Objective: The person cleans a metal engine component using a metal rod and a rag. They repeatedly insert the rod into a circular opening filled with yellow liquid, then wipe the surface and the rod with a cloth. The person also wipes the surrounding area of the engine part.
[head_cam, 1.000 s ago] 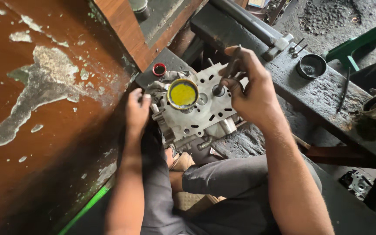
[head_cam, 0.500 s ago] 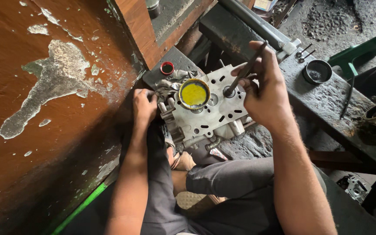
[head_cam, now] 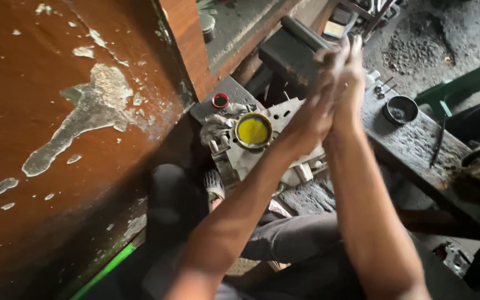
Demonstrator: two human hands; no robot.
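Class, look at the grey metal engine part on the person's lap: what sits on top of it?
On the engine part sits a round tin of yellow paste beside a crumpled rag. The raised hands and forearms cover its right side.

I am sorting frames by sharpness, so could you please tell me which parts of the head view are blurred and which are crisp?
Head view: both raised hands, left hand and right hand, are motion-smeared; the yellow-filled tin and peeling brown wall stay fairly crisp; lower corners fall dark.

A dark, grimy bench (head_cam: 418,139) carries a small round tin (head_cam: 399,109). A thin rod (head_cam: 436,141) lies beside it.
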